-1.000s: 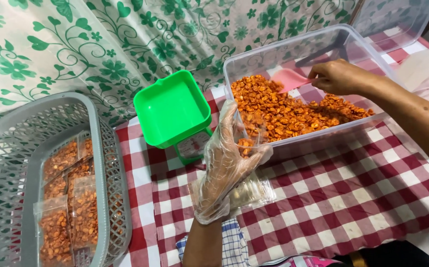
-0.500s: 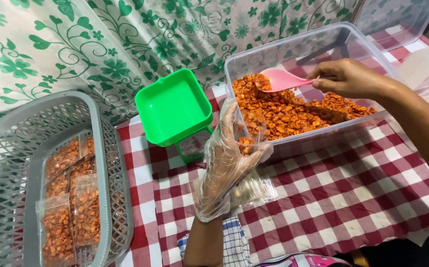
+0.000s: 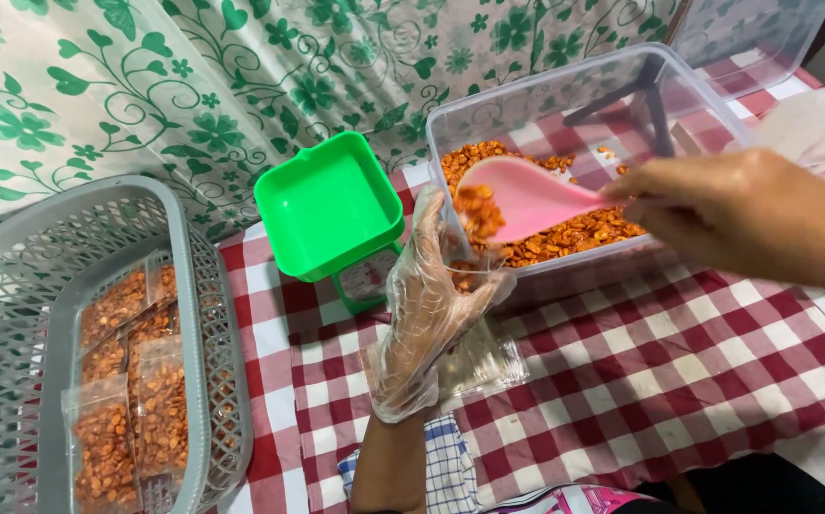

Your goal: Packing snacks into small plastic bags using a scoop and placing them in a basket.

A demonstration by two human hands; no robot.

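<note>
My right hand [image 3: 746,214] has lifted the pink scoop [image 3: 527,195], gripped tight and now full of orange snacks. My gloved left hand [image 3: 432,305] holds the small clear bag [image 3: 465,276] open under it.

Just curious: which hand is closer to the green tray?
Left. The gloved left hand is right beside the green tray; the right hand holds the pink scoop farther away.
</note>
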